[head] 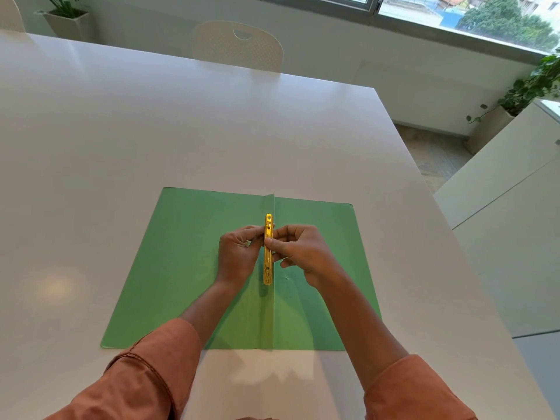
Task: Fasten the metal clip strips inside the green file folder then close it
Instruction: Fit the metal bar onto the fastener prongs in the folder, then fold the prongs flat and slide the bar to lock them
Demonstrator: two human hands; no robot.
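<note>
1. Head view, layout: a green file folder lies open and flat on a white table, toward the 6 o'clock edge of the tabletop. Its spine fold runs from 12 to 6 o'clock down the middle, with a narrow flap standing up along it.

2. Head view, the task's thing: a gold metal clip strip sits along the spine fold, lengthwise from 12 to 6 o'clock, in the upper half of the folder. Small holes and rivets show near both of its ends. Whether it lies flat against the folder or is lifted slightly cannot be told.

3. Head view, left hand: it comes in from 7 o'clock, fingers curled together, thumb and fingertips pinched on the left edge of the strip near its upper half.

4. Head view, right hand: it comes in from 5 o'clock, thumb and forefinger closed on the strip's right edge around its middle, the other fingers curled loosely beneath and clear of the folder's right leaf.

5. Head view, surroundings: rust-coloured sleeves cover both forearms. A white chair stands at 12 o'clock beyond the table, a potted plant at 11 o'clock, and a window at 1 o'clock.
</note>
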